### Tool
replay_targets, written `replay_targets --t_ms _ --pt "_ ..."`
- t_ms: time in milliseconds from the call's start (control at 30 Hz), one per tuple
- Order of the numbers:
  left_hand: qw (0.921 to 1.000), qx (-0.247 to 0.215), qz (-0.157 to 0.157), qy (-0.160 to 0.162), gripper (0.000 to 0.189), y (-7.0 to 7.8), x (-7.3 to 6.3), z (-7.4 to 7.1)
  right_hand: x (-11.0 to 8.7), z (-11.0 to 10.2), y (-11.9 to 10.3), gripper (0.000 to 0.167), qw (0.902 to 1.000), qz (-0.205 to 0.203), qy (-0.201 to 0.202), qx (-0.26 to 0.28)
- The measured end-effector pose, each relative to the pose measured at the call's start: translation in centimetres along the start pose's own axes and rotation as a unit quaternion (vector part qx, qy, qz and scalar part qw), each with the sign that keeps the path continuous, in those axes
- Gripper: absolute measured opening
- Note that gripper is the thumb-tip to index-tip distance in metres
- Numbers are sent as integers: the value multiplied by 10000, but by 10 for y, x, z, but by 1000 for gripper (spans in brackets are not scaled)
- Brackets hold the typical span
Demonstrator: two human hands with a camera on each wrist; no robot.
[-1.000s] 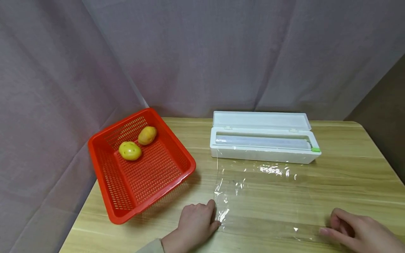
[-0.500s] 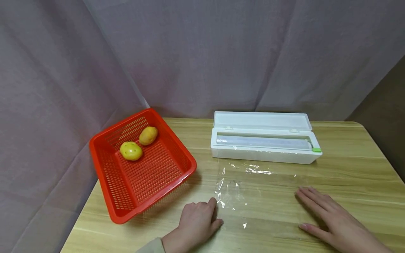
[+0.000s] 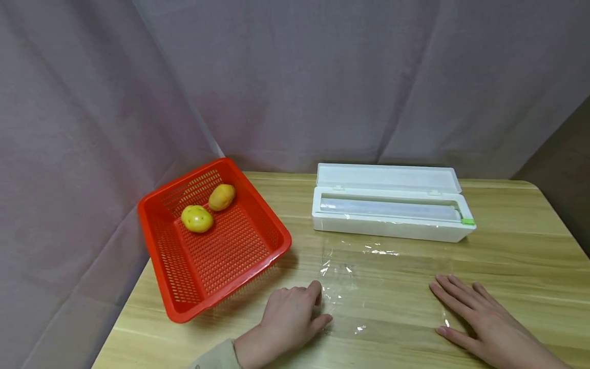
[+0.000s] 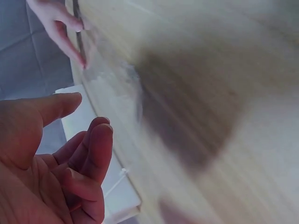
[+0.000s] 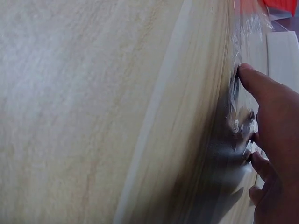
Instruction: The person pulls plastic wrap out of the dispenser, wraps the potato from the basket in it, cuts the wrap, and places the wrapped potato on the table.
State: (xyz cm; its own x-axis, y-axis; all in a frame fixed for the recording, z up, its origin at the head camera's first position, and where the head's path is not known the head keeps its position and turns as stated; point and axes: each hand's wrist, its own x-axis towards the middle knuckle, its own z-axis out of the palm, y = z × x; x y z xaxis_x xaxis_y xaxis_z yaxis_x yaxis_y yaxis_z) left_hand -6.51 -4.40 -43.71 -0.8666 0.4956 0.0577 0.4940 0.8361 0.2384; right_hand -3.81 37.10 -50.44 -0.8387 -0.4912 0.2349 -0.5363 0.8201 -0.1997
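Note:
A sheet of clear cling film (image 3: pixel 392 287) lies over the table in front of a long white dispenser box (image 3: pixel 392 230). At the film's left edge is my left hand (image 3: pixel 292 318). In the left wrist view this hand (image 4: pixel 51 163) has loosely bent fingers, with a gap between thumb and index finger and nothing held. My right hand (image 3: pixel 484 320) rests with spread fingers on the film's right side. Fingertips of the right hand (image 5: pixel 280 126) touch the wrinkled film in the right wrist view. The film roll (image 3: pixel 389 208) sits inside the box, under a raised lid (image 3: pixel 389 178).
A red plastic basket (image 3: pixel 276 246) stands left on the wooden table (image 3: pixel 521 246), holding a yellow potato-shaped item (image 3: pixel 196 219) and a darker yellow one (image 3: pixel 222 197). A green slider (image 3: pixel 467 221) sits at the box's right end. A grey curtain (image 3: pixel 295 92) hangs behind.
My right hand has come left, straightened its fingers and settled on the film. The left hand stays by the left edge, barely shifted. The head view has turned slightly left.

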Motion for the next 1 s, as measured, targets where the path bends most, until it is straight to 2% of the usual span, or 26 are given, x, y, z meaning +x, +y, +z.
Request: replay_targets --t_ms 167,367,567,733,900,1000 --pt "9998 6 173 -2 37 2 3 -13 -1 2 0 90 9999 -18 99 10" --pt "9995 110 286 28 36 3 8 -36 -1 3 1 89 9999 -25 101 39" --pt "9985 108 485 217 36 3 14 -68 -3 6 2 88 9999 72 -74 38" --pt "9989 -187 434 30 35 2 20 -98 -4 8 2 89 10000 7 -26 55" --pt "9986 -342 343 -205 35 -11 25 -124 -5 10 3 89 10000 -11 0 -46" --pt "9992 -311 189 -154 33 -24 27 -138 -5 10 4 89 10000 18 -34 -66"
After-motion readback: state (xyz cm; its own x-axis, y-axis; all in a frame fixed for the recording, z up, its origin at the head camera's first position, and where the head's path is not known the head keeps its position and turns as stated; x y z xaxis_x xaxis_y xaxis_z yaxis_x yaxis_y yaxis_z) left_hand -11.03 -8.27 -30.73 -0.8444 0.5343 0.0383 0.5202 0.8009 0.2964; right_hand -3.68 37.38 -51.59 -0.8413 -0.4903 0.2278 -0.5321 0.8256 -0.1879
